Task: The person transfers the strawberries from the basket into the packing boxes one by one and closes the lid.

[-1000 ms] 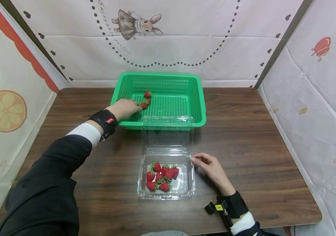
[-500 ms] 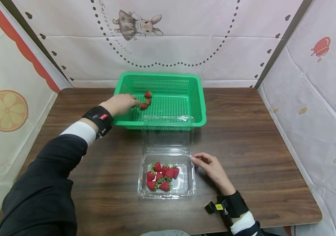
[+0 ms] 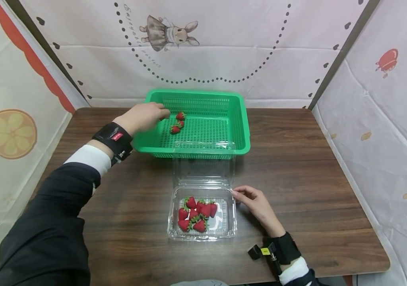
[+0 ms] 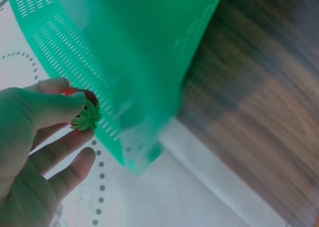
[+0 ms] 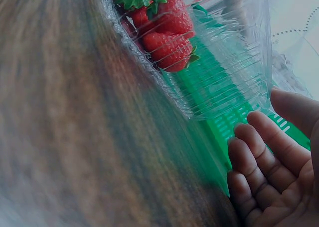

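My left hand (image 3: 142, 116) is above the left side of the green basket (image 3: 245, 123). In the left wrist view, its thumb and fingers pinch a strawberry (image 4: 87, 111), green leaves outward. A few more strawberries (image 3: 180, 116) lie on the basket's floor. Nearer the front edge, the clear plastic clamshell container (image 3: 225, 232) has its lid folded back, leaning over the basket's front rim. Several strawberries (image 3: 200, 226) lie in its base. My right hand (image 3: 255, 204) pinches the base's upper right corner between thumb and index finger, with its other fingers (image 5: 244, 155) beside the wall.
A brown wooden table (image 3: 296, 190) carries everything. White printed cloth (image 3: 225, 59) stands behind it and along both sides. The basket sits at the table's back edge, close to the cloth.
My left hand has risen from the basket's floor and drawn back up and left, carrying a strawberry. The right hand and the clamshell container have stayed in place.
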`<action>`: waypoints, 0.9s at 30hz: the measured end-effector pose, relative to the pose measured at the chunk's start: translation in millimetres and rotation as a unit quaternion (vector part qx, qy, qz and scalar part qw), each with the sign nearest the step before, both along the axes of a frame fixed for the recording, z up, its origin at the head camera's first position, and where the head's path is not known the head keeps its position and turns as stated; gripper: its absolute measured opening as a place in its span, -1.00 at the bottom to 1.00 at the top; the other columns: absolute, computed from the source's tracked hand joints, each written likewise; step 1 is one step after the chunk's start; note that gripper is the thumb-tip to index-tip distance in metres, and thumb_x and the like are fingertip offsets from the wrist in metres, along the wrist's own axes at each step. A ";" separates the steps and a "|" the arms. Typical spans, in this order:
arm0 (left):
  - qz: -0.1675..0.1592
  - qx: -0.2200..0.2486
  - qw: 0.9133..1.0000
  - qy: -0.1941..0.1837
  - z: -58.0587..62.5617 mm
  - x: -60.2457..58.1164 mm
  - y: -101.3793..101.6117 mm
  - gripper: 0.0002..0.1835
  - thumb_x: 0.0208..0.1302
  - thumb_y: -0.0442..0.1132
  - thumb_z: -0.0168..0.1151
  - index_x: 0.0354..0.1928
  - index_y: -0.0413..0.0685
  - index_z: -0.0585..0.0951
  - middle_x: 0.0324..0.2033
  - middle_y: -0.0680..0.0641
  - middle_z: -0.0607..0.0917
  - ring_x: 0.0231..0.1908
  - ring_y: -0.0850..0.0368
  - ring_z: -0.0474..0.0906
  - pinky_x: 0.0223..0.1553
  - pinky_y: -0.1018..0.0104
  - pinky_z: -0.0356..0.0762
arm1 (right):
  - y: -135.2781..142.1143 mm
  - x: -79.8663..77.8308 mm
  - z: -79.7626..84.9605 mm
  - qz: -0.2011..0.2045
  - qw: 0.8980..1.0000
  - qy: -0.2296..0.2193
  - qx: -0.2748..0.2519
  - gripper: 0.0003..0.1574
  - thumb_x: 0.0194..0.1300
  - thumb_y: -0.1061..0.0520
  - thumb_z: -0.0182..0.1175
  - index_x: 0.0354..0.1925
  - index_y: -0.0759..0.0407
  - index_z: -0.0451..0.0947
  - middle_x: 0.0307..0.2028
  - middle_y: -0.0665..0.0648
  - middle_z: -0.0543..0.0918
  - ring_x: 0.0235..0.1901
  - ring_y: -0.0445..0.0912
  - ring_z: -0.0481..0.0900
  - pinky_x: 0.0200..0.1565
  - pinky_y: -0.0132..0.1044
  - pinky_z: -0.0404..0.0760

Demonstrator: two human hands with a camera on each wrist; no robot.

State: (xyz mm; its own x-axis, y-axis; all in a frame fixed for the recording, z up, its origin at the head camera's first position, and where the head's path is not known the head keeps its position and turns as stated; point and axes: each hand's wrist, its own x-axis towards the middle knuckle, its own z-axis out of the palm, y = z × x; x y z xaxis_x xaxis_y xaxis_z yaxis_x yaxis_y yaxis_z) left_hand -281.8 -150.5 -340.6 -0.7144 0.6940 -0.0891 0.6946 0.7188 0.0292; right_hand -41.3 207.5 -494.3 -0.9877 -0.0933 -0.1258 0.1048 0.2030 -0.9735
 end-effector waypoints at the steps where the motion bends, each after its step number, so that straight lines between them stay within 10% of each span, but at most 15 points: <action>1: 0.001 0.002 1.000 0.002 3.0 1.3 -0.2 -0.68 0.40 -0.54 0.08 0.07 -0.12 0.60 -0.02 -0.20 0.60 0.04 -0.19 0.54 0.00 -0.12 0.55 | 0.0 -0.1 -0.3 0.001 1.000 0.000 -0.001 -0.64 0.39 0.06 0.30 0.00 0.31 0.65 -0.25 0.12 0.72 -0.25 -0.07 0.64 -0.12 -0.23 0.60; 14: -0.009 0.055 0.997 0.044 38.1 20.3 1.5 -0.80 0.43 -0.49 0.07 -0.04 -0.10 0.58 -0.12 -0.14 0.59 -0.09 -0.11 0.54 -0.11 -0.03 0.55 | -1.0 0.6 -0.8 0.000 1.000 0.002 0.003 -0.63 0.39 0.04 0.31 0.00 0.30 0.66 -0.23 0.13 0.72 -0.25 -0.07 0.64 -0.12 -0.24 0.60; 27: -0.088 0.097 0.983 0.128 64.3 41.1 15.1 -0.79 0.36 -0.56 0.11 -0.11 -0.15 0.59 -0.23 -0.13 0.60 -0.20 -0.09 0.53 -0.18 0.05 0.55 | -0.5 1.6 1.3 0.003 1.000 0.001 -0.003 -0.64 0.41 0.07 0.29 0.02 0.31 0.64 -0.23 0.11 0.72 -0.23 -0.08 0.64 -0.10 -0.23 0.61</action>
